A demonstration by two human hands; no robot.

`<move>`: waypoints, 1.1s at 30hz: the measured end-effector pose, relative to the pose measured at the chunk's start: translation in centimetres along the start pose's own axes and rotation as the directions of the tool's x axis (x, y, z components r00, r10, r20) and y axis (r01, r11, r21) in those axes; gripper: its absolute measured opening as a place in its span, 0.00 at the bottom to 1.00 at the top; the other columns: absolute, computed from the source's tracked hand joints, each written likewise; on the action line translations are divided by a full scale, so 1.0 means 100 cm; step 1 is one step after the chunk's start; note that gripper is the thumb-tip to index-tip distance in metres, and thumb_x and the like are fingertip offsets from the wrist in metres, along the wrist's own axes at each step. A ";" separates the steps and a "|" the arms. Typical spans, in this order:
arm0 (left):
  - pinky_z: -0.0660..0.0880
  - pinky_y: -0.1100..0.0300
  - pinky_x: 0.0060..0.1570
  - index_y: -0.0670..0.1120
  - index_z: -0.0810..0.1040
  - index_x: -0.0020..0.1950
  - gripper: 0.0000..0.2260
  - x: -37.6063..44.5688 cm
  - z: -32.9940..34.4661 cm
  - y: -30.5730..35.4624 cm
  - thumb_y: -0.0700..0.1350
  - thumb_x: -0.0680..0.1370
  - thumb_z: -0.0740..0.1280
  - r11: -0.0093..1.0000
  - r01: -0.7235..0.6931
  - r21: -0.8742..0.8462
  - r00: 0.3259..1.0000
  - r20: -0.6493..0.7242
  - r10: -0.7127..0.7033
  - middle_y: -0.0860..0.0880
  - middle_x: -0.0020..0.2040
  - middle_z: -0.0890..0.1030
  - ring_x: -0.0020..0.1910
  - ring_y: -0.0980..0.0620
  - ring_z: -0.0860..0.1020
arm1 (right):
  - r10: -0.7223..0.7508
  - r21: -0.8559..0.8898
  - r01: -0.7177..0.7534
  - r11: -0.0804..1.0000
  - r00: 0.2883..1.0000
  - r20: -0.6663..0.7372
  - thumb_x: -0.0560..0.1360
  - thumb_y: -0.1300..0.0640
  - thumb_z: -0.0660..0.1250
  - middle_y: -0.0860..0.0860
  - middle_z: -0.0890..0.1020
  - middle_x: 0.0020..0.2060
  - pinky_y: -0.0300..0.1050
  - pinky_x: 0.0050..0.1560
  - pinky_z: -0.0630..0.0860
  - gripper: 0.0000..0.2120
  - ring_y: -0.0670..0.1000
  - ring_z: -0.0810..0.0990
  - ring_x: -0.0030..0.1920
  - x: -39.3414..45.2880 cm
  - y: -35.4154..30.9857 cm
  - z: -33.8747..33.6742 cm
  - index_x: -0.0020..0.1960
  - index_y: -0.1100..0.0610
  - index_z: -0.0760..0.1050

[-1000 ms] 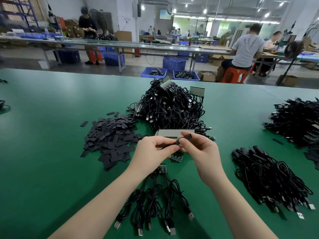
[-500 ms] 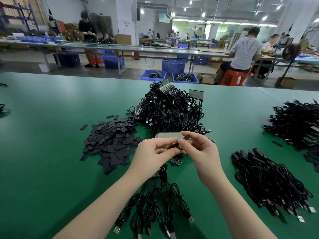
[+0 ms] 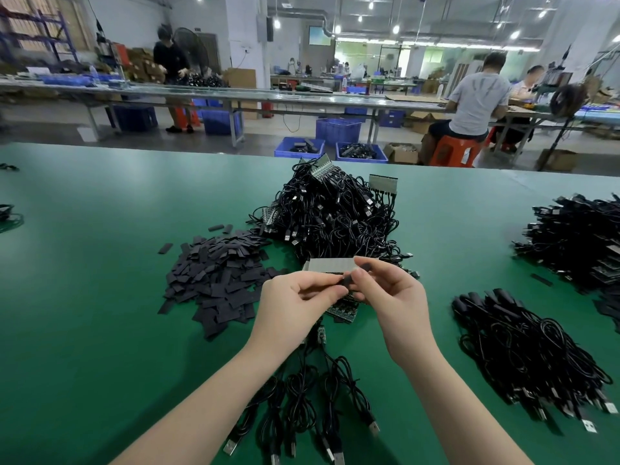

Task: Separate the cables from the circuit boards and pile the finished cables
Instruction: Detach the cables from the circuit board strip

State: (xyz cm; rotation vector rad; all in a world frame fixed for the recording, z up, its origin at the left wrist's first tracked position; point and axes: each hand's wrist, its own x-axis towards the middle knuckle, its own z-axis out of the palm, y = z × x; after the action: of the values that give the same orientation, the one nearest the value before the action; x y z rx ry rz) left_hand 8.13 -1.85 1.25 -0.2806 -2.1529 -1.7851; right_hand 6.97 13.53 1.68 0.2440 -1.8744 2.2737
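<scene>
Green matting covers the whole table (image 3: pixel 100 297). Beyond the fingers rises the biggest heap, the tangled cables (image 3: pixel 332 216) with boards yet attached; at least three board strips stick out of it, the cables too many to count. Right of the fingers lies the finished pile (image 3: pixel 526 347), a loose fan of a dozen or more black cables, and further right a second dark heap (image 3: pixel 577 243). Left of the fingers is a mound of black sleeve pieces (image 3: pixel 218 280), far too many to count.

Between and just under the fingers hangs the circuit board strip (image 3: pixel 330 264), one pale panel with a green part below it. About five cables (image 3: pixel 302 407) trail from it toward the wrists, their USB plugs lying on the mat.

The left hand (image 3: pixel 295 303) and right hand (image 3: pixel 392 300) have barely moved over the last second. The short black piece (image 3: pixel 347 281), which stuck out slanting above the right thumb a moment ago, now sits lower, pinched between both hands' thumbs and forefingers; the other fingers are loosely curled. I judge this one cable end is about to part from the board, with the trailing ones left to do.
</scene>
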 end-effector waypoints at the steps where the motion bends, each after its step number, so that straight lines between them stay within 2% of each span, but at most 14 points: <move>1: 0.78 0.67 0.45 0.54 0.86 0.47 0.08 0.000 0.001 0.000 0.43 0.71 0.77 1.000 -0.001 -0.005 1.000 -0.010 0.001 0.58 0.43 0.85 0.43 0.59 0.84 | -0.008 0.001 0.008 1.000 1.000 -0.007 0.75 0.64 0.72 0.52 0.87 0.42 0.35 0.42 0.79 0.13 0.47 0.86 0.43 -0.001 0.000 0.000 0.46 0.45 0.86; 5: 0.78 0.68 0.44 0.56 0.86 0.46 0.09 -0.002 0.004 0.000 0.43 0.71 0.77 1.000 0.006 -0.019 0.999 -0.031 -0.007 0.58 0.42 0.85 0.42 0.59 0.84 | -0.016 0.012 0.017 1.000 0.999 -0.046 0.75 0.63 0.72 0.52 0.87 0.42 0.36 0.41 0.79 0.14 0.48 0.85 0.43 -0.004 0.002 0.001 0.45 0.43 0.86; 8: 0.77 0.68 0.43 0.56 0.86 0.46 0.08 -0.003 0.005 0.001 0.43 0.71 0.76 1.000 0.011 -0.009 1.000 -0.029 -0.011 0.58 0.40 0.85 0.42 0.59 0.83 | 0.005 0.027 -0.003 1.000 0.998 -0.065 0.75 0.63 0.73 0.52 0.86 0.39 0.36 0.41 0.79 0.11 0.48 0.85 0.41 -0.005 0.004 0.000 0.45 0.46 0.86; 12: 0.77 0.69 0.45 0.55 0.86 0.47 0.09 -0.002 0.005 0.002 0.43 0.71 0.76 0.999 -0.028 0.031 0.999 -0.020 0.028 0.59 0.42 0.85 0.44 0.61 0.83 | 0.049 0.046 -0.047 0.998 0.998 -0.038 0.76 0.64 0.72 0.52 0.87 0.38 0.36 0.41 0.80 0.09 0.47 0.85 0.40 -0.004 0.004 -0.002 0.48 0.50 0.84; 17: 0.75 0.72 0.43 0.56 0.85 0.47 0.08 0.000 0.007 0.003 0.44 0.71 0.76 0.994 -0.065 0.092 0.997 -0.040 0.069 0.61 0.41 0.84 0.42 0.63 0.82 | 0.073 0.088 -0.070 0.994 0.997 -0.029 0.76 0.63 0.71 0.53 0.87 0.40 0.38 0.41 0.80 0.09 0.47 0.85 0.40 0.001 0.002 -0.003 0.45 0.50 0.86; 21: 0.76 0.71 0.41 0.57 0.85 0.46 0.08 0.001 0.010 0.003 0.44 0.72 0.76 0.999 -0.036 0.032 0.998 -0.047 0.038 0.59 0.38 0.84 0.40 0.61 0.83 | 0.100 0.159 -0.088 0.983 0.992 -0.070 0.77 0.62 0.70 0.55 0.87 0.42 0.37 0.41 0.80 0.06 0.48 0.86 0.42 0.001 0.006 -0.001 0.48 0.53 0.84; 28: 0.76 0.70 0.41 0.61 0.84 0.43 0.08 -0.001 0.012 0.003 0.46 0.72 0.75 0.996 -0.044 0.082 0.996 -0.072 0.050 0.61 0.38 0.84 0.39 0.62 0.83 | 0.093 0.162 -0.077 0.984 0.991 -0.097 0.76 0.61 0.72 0.54 0.87 0.39 0.37 0.42 0.80 0.08 0.48 0.85 0.41 0.000 0.011 0.002 0.45 0.49 0.86; 31: 0.76 0.71 0.42 0.58 0.85 0.45 0.07 0.000 0.012 0.003 0.45 0.73 0.75 0.994 -0.055 0.098 0.995 -0.073 0.062 0.62 0.40 0.84 0.40 0.63 0.82 | 0.091 0.157 -0.077 0.985 0.993 -0.081 0.74 0.59 0.73 0.55 0.86 0.40 0.38 0.42 0.80 0.06 0.49 0.86 0.42 0.000 0.010 0.004 0.45 0.50 0.86; 33: 0.75 0.72 0.41 0.57 0.85 0.47 0.07 -0.001 0.011 0.002 0.45 0.73 0.75 0.988 -0.077 0.134 0.992 -0.087 0.089 0.64 0.41 0.83 0.41 0.64 0.82 | 0.092 0.141 -0.083 0.987 0.994 -0.059 0.74 0.59 0.73 0.52 0.86 0.38 0.37 0.42 0.80 0.07 0.48 0.85 0.40 0.001 0.008 0.004 0.44 0.48 0.86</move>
State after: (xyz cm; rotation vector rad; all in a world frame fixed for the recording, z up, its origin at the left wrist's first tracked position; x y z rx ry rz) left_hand 8.14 -0.71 1.18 -0.2469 -2.1489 -1.5725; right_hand 6.70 12.98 0.97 0.1067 -1.7312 2.4418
